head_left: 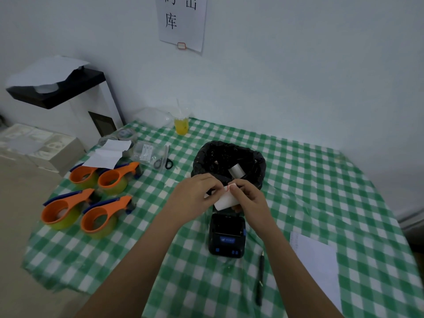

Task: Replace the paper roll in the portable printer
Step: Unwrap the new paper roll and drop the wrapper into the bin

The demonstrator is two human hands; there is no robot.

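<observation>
A white paper roll (224, 202) with a small red mark at its top edge is held between both hands, just above the black portable printer (227, 235). My left hand (195, 195) pinches the roll's upper left edge with its fingertips. My right hand (249, 199) grips the roll from the right and below. The printer lies on the green checked tablecloth (321, 180) with its lid open, blue buttons toward me. Behind the hands stands a small bin lined with a black bag (206, 161), and a grey roll core (236, 172) lies inside it.
Several orange tape dispensers (91, 198) sit at the left. Scissors (163, 159), small bags, clear tape rolls and a paper strip lie behind them. A yellow drink cup (181, 125) stands at the back edge. A black pen (260, 278) and white sheet (316, 265) lie at the right.
</observation>
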